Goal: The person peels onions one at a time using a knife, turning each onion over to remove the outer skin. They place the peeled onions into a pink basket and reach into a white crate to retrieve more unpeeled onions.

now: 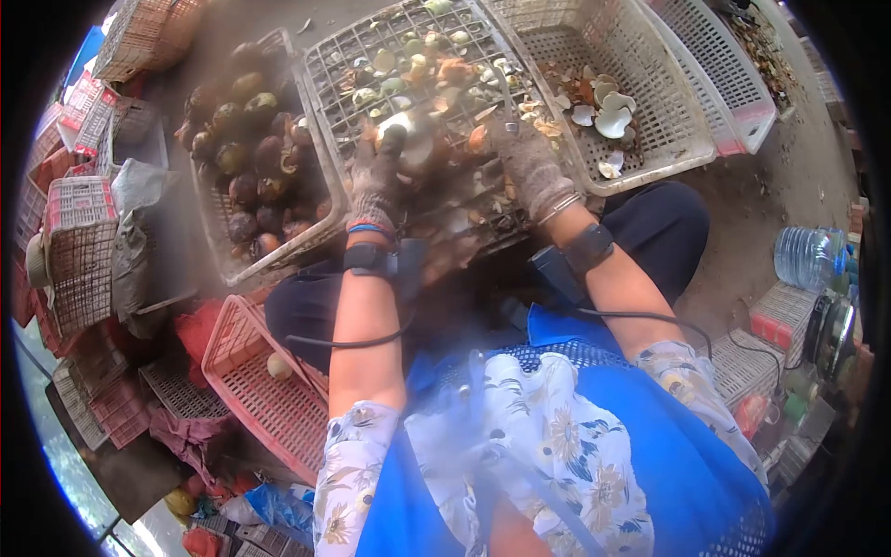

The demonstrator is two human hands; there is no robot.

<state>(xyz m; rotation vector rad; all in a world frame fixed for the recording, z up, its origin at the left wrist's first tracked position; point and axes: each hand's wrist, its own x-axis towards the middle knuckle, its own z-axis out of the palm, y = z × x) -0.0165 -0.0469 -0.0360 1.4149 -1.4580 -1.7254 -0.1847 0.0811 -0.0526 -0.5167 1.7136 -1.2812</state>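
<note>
My left hand [376, 178], in a dirty knit glove, is closed against a pale, partly peeled coconut [418, 144], which is smeared by motion. Just right of it, my gloved right hand [534, 169] closes around a narrow metal tool [509, 110] whose thin end points away from me. The tool's handle is hidden in the fist. Both hands are above a wire-grid crate top [348, 79], strewn with white and brown peel scraps [436, 74].
At left, a crate holds several brown coconuts [246, 139]. At right, white coconut pieces [613, 121] lie in a plastic crate [664, 116]. A red basket [297, 418] with a pale ball [278, 365] stands beside my left leg. A water bottle [809, 257] is far right.
</note>
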